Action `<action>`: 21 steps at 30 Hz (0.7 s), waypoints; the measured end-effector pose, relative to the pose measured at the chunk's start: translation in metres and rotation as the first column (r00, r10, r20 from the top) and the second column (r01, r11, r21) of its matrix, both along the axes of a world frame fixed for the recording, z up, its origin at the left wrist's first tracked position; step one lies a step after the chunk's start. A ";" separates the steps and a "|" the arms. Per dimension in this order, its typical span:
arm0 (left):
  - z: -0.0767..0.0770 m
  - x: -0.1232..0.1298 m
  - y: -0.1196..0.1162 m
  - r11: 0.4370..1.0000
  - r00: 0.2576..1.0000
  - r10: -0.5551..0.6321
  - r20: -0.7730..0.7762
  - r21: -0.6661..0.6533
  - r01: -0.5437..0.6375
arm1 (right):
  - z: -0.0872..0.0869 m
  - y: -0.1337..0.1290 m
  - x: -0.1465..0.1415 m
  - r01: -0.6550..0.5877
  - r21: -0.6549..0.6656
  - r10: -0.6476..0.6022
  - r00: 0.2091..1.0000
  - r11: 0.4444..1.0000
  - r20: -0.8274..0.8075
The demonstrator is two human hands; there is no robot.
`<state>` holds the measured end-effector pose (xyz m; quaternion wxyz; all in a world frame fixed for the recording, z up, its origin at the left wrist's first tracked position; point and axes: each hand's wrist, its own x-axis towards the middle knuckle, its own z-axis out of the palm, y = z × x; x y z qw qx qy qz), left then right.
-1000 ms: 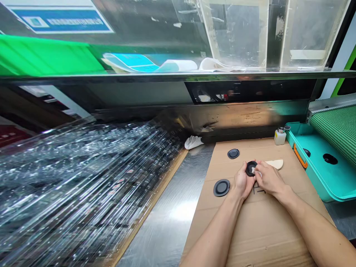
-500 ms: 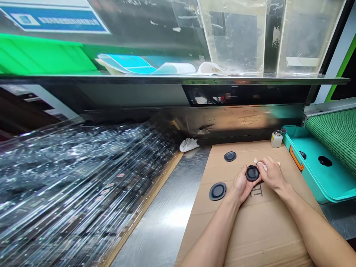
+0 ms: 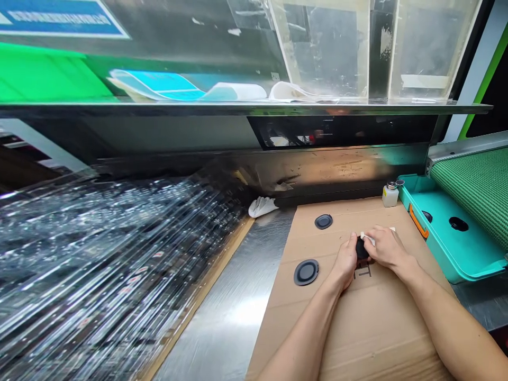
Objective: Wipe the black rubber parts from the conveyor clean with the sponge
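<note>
My left hand [image 3: 346, 259] is closed on the edge of a round black plastic cap [image 3: 361, 248], held just above the cardboard. My right hand [image 3: 384, 246] pinches a small white cloth [image 3: 368, 238] against the cap's upper right. Part of the cap is hidden behind my fingers. Left of my hands, a dark grey round cap [image 3: 306, 272] lies flat on the cardboard, and a smaller round cap [image 3: 323, 221] lies farther back.
A cardboard sheet [image 3: 286, 328] covers the worktop. At its back right stands a white bottle [image 3: 390, 194] beside a teal bin [image 3: 468, 262] with black round pieces inside. A green conveyor belt [image 3: 472, 180] overhangs the bin. Clear plastic trays [image 3: 119, 275] fill the left; a white glove [image 3: 262, 207] lies near them.
The black cap has been turned in my left hand, so its ringed face no longer shows. My right hand has moved the white cloth onto it. The view has shifted slightly.
</note>
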<state>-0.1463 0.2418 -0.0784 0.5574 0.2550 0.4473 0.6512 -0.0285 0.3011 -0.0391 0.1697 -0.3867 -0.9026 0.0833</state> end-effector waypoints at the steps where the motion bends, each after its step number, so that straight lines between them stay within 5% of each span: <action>1: -0.001 0.001 0.000 1.000 0.999 0.000 -0.044 -0.011 0.000 | 0.001 0.000 0.001 -0.001 0.003 0.001 1.000 1.000 0.006; 7: 0.005 0.002 -0.002 1.000 0.978 -0.029 -0.207 -0.010 0.027 | 0.002 0.004 0.005 -0.106 0.024 0.108 0.992 0.994 -0.067; 12: 0.006 0.001 -0.004 0.997 0.950 -0.051 -0.309 0.032 0.064 | 0.004 0.003 0.005 -0.029 -0.026 0.028 0.998 0.999 -0.052; 21: 0.000 0.000 -0.001 1.000 0.983 -0.004 -0.184 0.012 0.007 | -0.001 0.008 0.007 -0.071 -0.036 0.065 0.986 0.997 -0.154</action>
